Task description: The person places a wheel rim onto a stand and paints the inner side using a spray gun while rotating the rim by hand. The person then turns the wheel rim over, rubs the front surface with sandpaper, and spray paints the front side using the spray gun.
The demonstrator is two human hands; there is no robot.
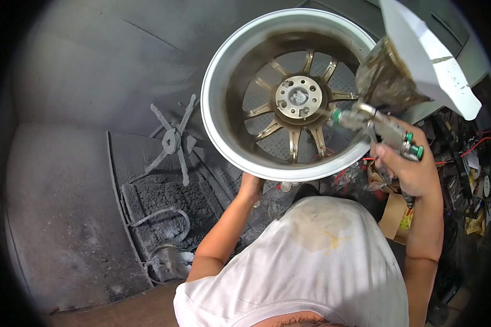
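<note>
A car wheel rim [215, 128] is held up in front of me with its hollow side facing me; its barrel and spokes are bronze and its outer lip is silver-white. My left hand [251, 187] grips the rim's lower edge from beneath, its fingers hidden behind the metal. In my right hand [406, 166] is a spray gun [384, 133] with green knobs, its nozzle pointing left into the barrel. A paint-stained cup [387, 76] sits on top of the gun, with a white paper funnel [420, 52] in its mouth.
A paint-crusted star-shaped stand [172, 141] is at the left, near a grey textured mat [166, 204] and a bent hose [183, 215]. Grey booth walls [109, 71] rise beyond. At right lie cluttered shelves [458, 174], a red cable [477, 144] and an open cardboard box [393, 215].
</note>
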